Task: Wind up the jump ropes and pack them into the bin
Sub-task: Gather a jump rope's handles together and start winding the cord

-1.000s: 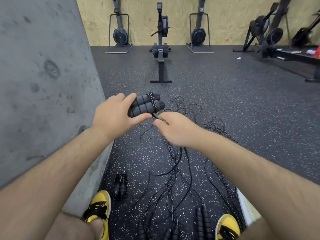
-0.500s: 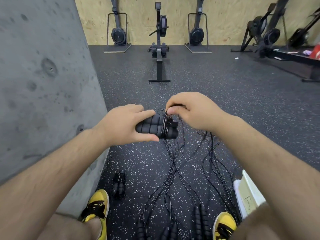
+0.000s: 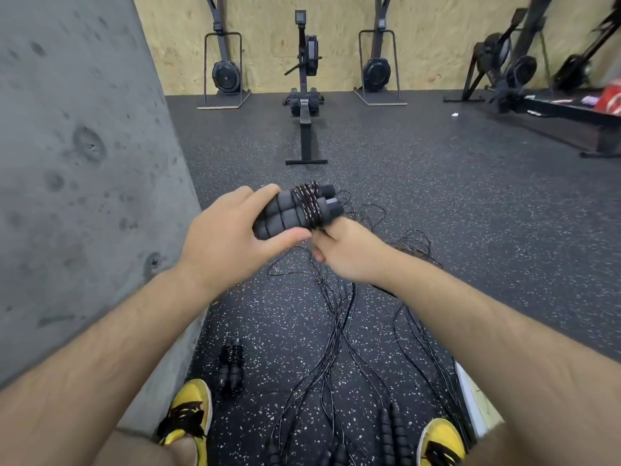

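1. Wall [image 3: 77,183] left; rower [image 3: 305,95] ahead, far.
2. Loose ropes [image 3: 336,331] on floor [image 3: 437,203], between shoes [image 3: 188,412].
3. Wound rope [image 3: 231,368] just beyond left shoe, near wall.
4. Bin [image 3: 470,395] at right shoe.

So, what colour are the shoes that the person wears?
The shoes are yellow with black laces, seen best in the head view, at the bottom edge.

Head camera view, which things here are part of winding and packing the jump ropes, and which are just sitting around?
Part of the job:
- handles with cord wound round them, gripped by the left hand
- right hand, guiding the cord
- loose ropes on the floor
- wound rope near the left shoe
- bin, only its edge showing

Just lying about:
- rowing machine
- wall
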A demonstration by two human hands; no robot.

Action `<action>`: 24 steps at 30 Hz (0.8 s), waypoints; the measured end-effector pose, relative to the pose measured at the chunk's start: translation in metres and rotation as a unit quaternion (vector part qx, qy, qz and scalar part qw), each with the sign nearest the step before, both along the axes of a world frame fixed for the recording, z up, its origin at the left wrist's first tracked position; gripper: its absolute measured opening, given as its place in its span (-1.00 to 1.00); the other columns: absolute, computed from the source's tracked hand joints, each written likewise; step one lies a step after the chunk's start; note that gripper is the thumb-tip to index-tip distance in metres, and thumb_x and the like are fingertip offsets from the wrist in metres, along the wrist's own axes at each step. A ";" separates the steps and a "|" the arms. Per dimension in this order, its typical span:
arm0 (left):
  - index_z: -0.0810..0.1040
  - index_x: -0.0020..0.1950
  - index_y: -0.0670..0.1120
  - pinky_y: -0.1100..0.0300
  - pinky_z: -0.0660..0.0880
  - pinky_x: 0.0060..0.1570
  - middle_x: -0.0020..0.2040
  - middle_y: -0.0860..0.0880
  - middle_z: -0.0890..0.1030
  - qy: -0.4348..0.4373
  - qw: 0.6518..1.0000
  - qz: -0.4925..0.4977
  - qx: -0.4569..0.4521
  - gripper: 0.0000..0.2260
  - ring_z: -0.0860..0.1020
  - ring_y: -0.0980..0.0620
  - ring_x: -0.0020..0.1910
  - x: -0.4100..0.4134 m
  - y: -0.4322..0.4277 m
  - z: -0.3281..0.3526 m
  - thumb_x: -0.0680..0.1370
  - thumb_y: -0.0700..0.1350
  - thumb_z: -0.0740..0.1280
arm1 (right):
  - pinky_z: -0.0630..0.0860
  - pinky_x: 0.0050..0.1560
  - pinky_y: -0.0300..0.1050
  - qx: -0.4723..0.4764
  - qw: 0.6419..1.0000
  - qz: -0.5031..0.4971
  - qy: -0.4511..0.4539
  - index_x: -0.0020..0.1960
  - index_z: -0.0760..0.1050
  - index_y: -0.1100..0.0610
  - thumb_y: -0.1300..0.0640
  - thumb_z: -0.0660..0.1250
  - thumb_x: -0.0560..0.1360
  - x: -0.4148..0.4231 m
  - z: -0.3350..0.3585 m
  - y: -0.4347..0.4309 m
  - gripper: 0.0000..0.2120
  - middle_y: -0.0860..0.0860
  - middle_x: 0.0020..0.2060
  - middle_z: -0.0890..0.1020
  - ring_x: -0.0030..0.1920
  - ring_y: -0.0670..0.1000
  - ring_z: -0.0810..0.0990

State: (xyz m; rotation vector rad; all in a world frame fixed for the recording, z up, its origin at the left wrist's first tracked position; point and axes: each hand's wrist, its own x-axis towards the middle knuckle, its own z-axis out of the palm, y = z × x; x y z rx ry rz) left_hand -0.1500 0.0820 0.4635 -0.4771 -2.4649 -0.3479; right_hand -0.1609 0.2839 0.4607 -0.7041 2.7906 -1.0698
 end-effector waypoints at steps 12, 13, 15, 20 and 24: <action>0.48 0.16 0.05 0.09 0.44 -0.31 -0.18 0.03 0.44 0.024 0.992 0.050 -0.113 -0.33 0.53 -0.07 -0.15 -0.024 -0.015 -0.019 0.43 0.58 0.08 | 0.38 -0.30 -0.11 0.196 0.979 0.047 0.012 -0.22 0.31 -0.02 0.04 0.10 0.68 0.026 0.018 -0.002 -0.72 0.01 -0.21 0.53 -0.25 0.00 0.51; 0.48 0.17 0.06 0.08 0.45 -0.30 -0.17 0.03 0.45 0.015 0.992 0.053 -0.117 -0.32 0.53 -0.07 -0.14 -0.023 -0.014 -0.019 0.42 0.59 0.06 | 0.36 -0.33 -0.13 0.210 0.976 0.047 0.017 -0.22 0.31 -0.01 0.04 0.10 0.68 0.027 0.019 -0.003 -0.71 0.02 -0.22 0.53 -0.26 0.00 0.50; 0.48 0.19 0.08 0.09 0.44 -0.29 -0.16 0.03 0.46 0.001 0.991 0.054 -0.123 -0.29 0.53 -0.06 -0.12 -0.023 -0.014 -0.019 0.41 0.61 0.02 | 0.32 -0.38 -0.14 0.227 0.972 0.043 0.048 -0.24 0.35 0.03 0.04 0.11 0.67 0.029 0.024 -0.003 -0.69 0.01 -0.26 0.53 -0.30 -0.01 0.49; 0.47 0.28 0.07 0.08 0.43 -0.28 -0.13 0.01 0.48 -0.021 0.988 0.050 -0.143 -0.18 0.55 -0.09 -0.10 -0.024 -0.011 -0.019 0.37 0.64 -0.05 | 0.46 -0.28 -0.10 0.230 0.964 0.025 0.129 -0.24 0.49 0.18 0.06 0.21 0.57 0.031 0.047 0.010 -0.72 0.08 -0.32 0.58 -0.28 0.10 0.54; 0.40 0.42 0.09 0.05 0.47 -0.20 -0.03 0.00 0.52 -0.058 0.984 0.063 -0.159 -0.07 0.57 -0.09 0.00 -0.024 -0.009 -0.025 0.31 0.67 -0.10 | 0.42 -0.33 -0.10 0.223 0.974 0.042 0.025 -0.12 0.55 0.24 0.10 0.24 0.58 0.035 0.055 0.014 -0.76 0.06 -0.36 0.55 -0.36 0.02 0.45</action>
